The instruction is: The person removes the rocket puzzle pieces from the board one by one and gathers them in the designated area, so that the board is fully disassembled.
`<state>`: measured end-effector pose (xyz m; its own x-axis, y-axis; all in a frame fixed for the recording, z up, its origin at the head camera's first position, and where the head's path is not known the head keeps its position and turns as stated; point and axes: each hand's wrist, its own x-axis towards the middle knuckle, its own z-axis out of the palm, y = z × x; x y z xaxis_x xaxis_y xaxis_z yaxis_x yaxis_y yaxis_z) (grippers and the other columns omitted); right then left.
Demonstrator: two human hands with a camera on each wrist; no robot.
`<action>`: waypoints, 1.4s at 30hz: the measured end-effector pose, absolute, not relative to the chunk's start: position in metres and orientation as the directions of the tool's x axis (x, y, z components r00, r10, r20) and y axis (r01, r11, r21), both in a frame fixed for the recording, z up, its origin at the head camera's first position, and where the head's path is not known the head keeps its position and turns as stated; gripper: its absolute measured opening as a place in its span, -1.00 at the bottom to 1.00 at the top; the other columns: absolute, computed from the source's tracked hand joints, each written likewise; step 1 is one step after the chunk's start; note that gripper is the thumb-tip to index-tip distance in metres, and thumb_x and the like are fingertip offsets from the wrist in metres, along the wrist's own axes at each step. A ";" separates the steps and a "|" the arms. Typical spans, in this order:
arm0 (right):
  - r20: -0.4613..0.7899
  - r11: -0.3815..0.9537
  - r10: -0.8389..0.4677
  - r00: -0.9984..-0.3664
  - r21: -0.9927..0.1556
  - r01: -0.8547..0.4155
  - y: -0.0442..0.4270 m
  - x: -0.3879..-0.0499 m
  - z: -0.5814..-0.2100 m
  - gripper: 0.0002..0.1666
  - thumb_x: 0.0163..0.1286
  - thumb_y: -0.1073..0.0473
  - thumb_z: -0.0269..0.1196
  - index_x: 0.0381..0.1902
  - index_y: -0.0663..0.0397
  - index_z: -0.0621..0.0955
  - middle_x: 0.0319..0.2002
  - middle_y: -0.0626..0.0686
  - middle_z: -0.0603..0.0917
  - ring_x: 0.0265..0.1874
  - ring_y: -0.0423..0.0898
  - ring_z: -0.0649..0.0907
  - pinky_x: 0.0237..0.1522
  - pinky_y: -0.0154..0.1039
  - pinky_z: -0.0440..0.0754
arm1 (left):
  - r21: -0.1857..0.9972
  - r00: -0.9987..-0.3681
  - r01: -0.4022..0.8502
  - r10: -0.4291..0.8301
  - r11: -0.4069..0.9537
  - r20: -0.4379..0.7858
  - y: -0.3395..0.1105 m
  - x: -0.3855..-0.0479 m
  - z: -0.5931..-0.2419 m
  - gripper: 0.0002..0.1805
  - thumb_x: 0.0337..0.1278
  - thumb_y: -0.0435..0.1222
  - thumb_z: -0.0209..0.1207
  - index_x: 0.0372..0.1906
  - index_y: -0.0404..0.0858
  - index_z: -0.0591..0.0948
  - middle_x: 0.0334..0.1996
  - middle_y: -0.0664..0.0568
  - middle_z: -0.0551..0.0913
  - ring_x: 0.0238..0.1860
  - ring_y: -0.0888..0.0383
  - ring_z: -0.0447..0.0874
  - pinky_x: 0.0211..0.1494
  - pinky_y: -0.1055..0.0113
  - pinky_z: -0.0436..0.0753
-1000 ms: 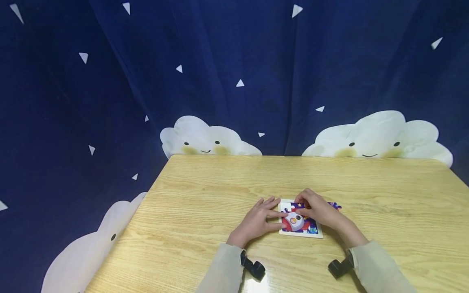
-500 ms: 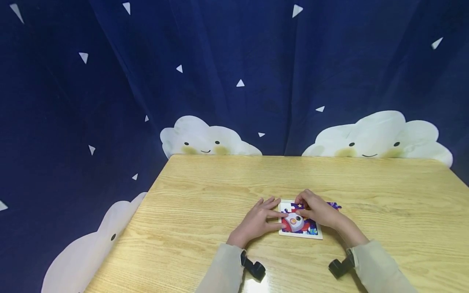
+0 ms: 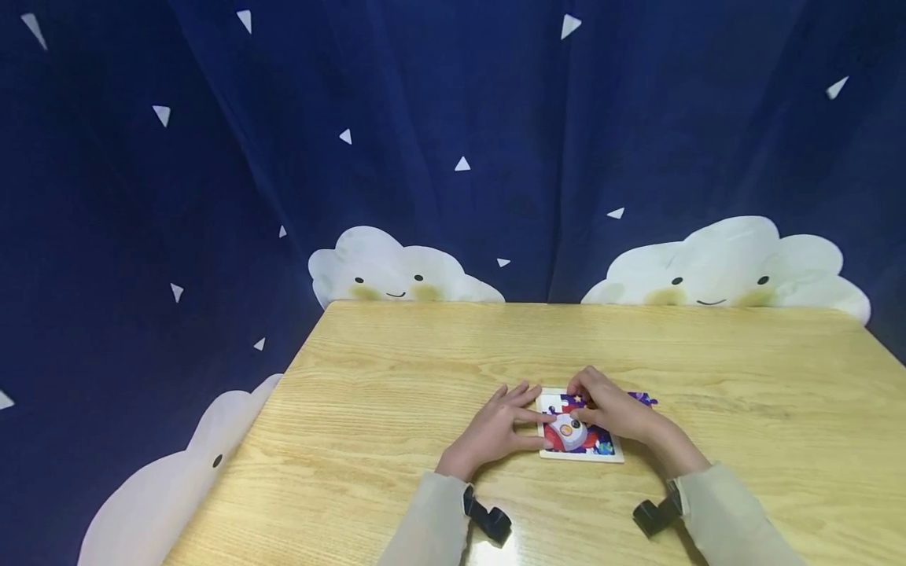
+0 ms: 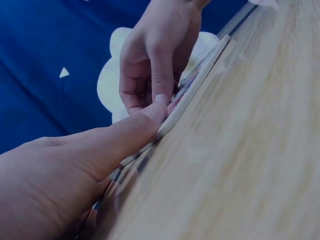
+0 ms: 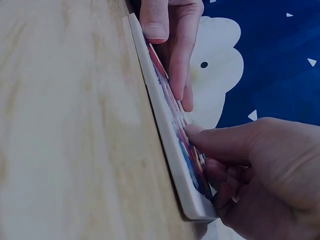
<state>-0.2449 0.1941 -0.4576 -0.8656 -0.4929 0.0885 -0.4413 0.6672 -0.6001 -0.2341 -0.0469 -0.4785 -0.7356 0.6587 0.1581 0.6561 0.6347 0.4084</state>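
Observation:
A small jigsaw puzzle (image 3: 569, 432) with a white and red rocket-like figure on purple lies in a white-rimmed tray (image 3: 583, 457) on the table. White base shows at its upper left corner. My left hand (image 3: 495, 428) rests along the left side, fingers straight and spread, with thumb and index finger on the picture. With curled fingers my right hand (image 3: 612, 405) pinches a puzzle piece (image 3: 578, 399) near the tray's top edge, its thumb on the picture. In the right wrist view the right thumb (image 5: 215, 140) touches the puzzle's surface. That hand hides the tray's upper right part.
A purple puzzle piece (image 3: 642, 398) lies just beyond the right hand, partly hidden by it. The wooden table (image 3: 396, 377) reaches back to a dark blue curtain (image 3: 439, 94) with white triangles and clouds. Black camera mounts (image 3: 488, 519) sit on both wrists.
The head view has shifted very slightly. Both hands stay nearly in place on the puzzle, with only slight finger movement.

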 end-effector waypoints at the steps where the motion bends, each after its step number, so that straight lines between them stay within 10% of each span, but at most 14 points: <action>1: 0.089 0.667 -0.489 -0.868 -0.603 -0.438 0.194 -0.245 -0.458 -0.73 0.33 0.23 0.30 -0.09 0.18 0.48 -0.25 0.02 0.44 -0.29 -0.18 0.40 -0.29 -0.41 0.39 | 0.407 -0.735 0.658 0.659 0.634 0.162 -0.047 -0.234 -0.479 -0.54 0.14 0.11 0.26 0.15 0.14 0.64 0.47 0.03 0.31 0.55 0.01 0.16 0.59 -0.04 0.13; 28: 0.349 0.601 -0.397 -0.849 -0.601 -0.528 0.195 -0.233 -0.480 -0.68 0.25 0.38 0.33 -0.06 0.03 0.59 -0.17 -0.04 0.53 -0.29 -0.26 0.54 -0.27 -0.39 0.61 | 0.415 -0.725 0.663 0.672 0.623 0.150 -0.050 -0.234 -0.480 -0.53 0.16 0.12 0.23 0.17 0.14 0.63 0.48 0.08 0.30 0.55 0.06 0.13 0.60 0.00 0.12; 42: 0.261 0.585 -0.325 -0.909 -0.700 -0.410 0.202 -0.237 -0.475 -0.73 0.30 0.37 0.29 -0.06 0.02 0.66 -0.15 0.01 0.60 -0.27 -0.32 0.61 -0.21 -0.47 0.63 | 0.422 -0.722 0.664 0.675 0.617 0.149 -0.050 -0.237 -0.481 -0.54 0.19 0.12 0.21 0.17 0.15 0.62 0.49 0.09 0.28 0.56 0.07 0.12 0.62 0.02 0.09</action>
